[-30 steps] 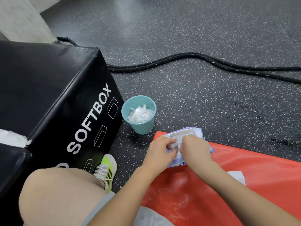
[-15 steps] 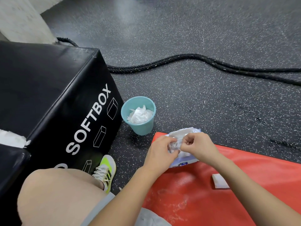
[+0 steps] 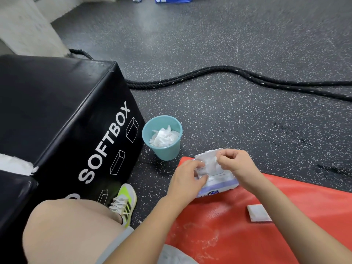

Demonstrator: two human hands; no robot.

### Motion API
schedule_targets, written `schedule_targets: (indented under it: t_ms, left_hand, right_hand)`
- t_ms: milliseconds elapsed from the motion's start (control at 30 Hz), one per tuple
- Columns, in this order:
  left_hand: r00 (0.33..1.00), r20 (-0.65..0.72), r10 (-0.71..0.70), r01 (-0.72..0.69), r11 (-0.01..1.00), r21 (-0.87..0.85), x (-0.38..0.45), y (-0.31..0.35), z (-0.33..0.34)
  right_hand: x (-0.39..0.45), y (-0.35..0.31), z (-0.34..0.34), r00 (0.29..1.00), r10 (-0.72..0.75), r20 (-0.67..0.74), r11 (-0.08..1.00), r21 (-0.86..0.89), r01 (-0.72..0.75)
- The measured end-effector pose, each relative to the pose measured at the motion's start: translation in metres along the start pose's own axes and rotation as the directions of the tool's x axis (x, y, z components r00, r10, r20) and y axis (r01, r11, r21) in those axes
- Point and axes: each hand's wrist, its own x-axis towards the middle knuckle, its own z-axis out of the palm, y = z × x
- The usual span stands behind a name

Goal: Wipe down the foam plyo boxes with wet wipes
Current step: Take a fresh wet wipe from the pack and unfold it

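Head view | left hand [image 3: 187,177] grips wipe pack [image 3: 215,175] on red mat [image 3: 247,235] | right hand [image 3: 235,164] has risen off the pack, pinching a wipe at the open lid | fresh wipe coming out; box [image 3: 62,115] left, untouched.

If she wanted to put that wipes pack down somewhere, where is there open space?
Free: the red mat between the wipes pack and the folded white wipe, and the wide floor between the teal bucket and the black rope. Crowded: the gap among the black foam box, bucket and shoe. The left hand holds the pack; the right hand pinches at its opening.
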Motion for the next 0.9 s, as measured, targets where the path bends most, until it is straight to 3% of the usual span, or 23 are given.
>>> schedule_targets:
  t_ms: [267, 433, 700, 767, 900]
  left_hand:
    - [0.999, 0.02, -0.025, 0.023, 0.997, 0.071, -0.001, 0.003, -0.002]
    - [0.999, 0.031, -0.02, 0.017, 0.997, 0.076, -0.003, 0.005, -0.005]
    - [0.998, -0.058, 0.019, -0.02, 1.0, -0.018, -0.007, 0.013, 0.001]
    - [0.995, -0.034, 0.091, -0.089, 0.994, 0.07, -0.009, 0.014, 0.005]
    - [0.959, 0.094, 0.266, -0.282, 0.894, 0.349, -0.011, 0.009, 0.018]
  right_hand:
    - [0.007, -0.021, 0.002, 0.998, -0.031, 0.058, 0.93, 0.368, 0.008]
    - [0.018, -0.05, 0.001, 0.991, -0.121, 0.049, 0.899, 0.428, 0.088]
    - [0.043, -0.103, 0.002, 0.963, -0.267, 0.024, 0.696, 0.696, 0.176]
    - [0.052, -0.109, 0.006, 0.965, -0.263, -0.004, 0.674, 0.715, 0.187]
    - [0.07, -0.113, 0.016, 0.966, -0.258, -0.001, 0.741, 0.641, 0.199]
